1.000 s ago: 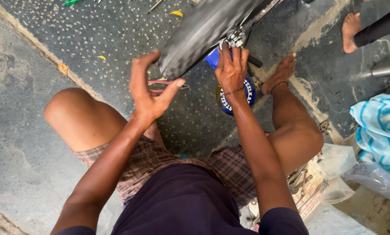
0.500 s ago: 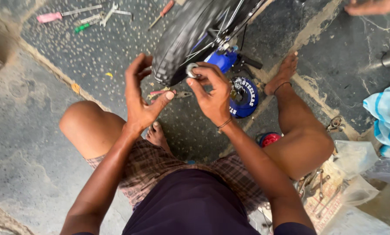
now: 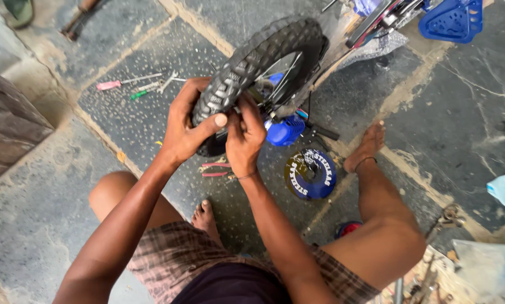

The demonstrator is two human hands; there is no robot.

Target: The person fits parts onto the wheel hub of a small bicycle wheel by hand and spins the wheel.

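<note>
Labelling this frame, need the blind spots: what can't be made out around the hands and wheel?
- Head view: right hand fingertips and whatever they touch at the wheel's centre, hidden by the tyre.
- Left hand fingers, hidden behind the tyre.
- Bicycle frame, cut off by the top edge.
- Tools on the floor, too small to identify.

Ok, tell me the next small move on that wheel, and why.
Probably steady the tyre with the left hand and let the right hand work further in toward the hub. The left hand already wraps the knobby tread, and the right hand's fingers sit at the rim beside the spokes.
</note>
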